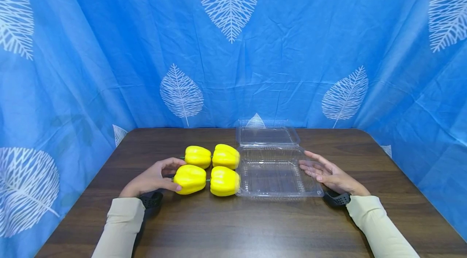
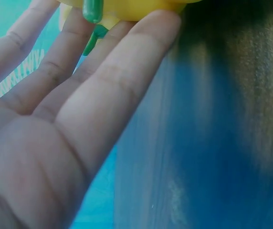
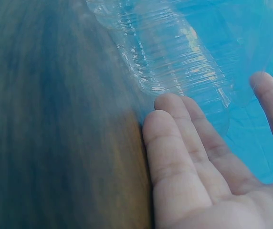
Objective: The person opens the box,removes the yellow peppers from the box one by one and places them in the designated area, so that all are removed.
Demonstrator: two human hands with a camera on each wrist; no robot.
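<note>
Several yellow bell peppers with green stems lie in two rows on the table in the head view. My left hand point(image 1: 158, 177) is at the left end of the near-left bell pepper point(image 1: 189, 179), thumb on the near side and fingers on the far side. Extended fingers point(image 2: 112, 81) reach the yellow underside in the left wrist view. A clear plastic clamshell container point(image 1: 271, 196) stands right of the peppers, its lid point(image 1: 268, 136) folded back. Fairly straight fingers of my right hand point(image 1: 333, 177) lie against the container's right side; in the right wrist view they meet its ribbed wall point(image 3: 174, 57).
The far-left pepper point(image 1: 198, 156), far-right pepper point(image 1: 226, 156) and near-right pepper point(image 1: 223, 181) sit close together, the right ones beside the container's left rim. All stand on a dark wooden table point(image 1: 233, 229). A blue leaf-patterned curtain point(image 1: 292, 47) hangs behind.
</note>
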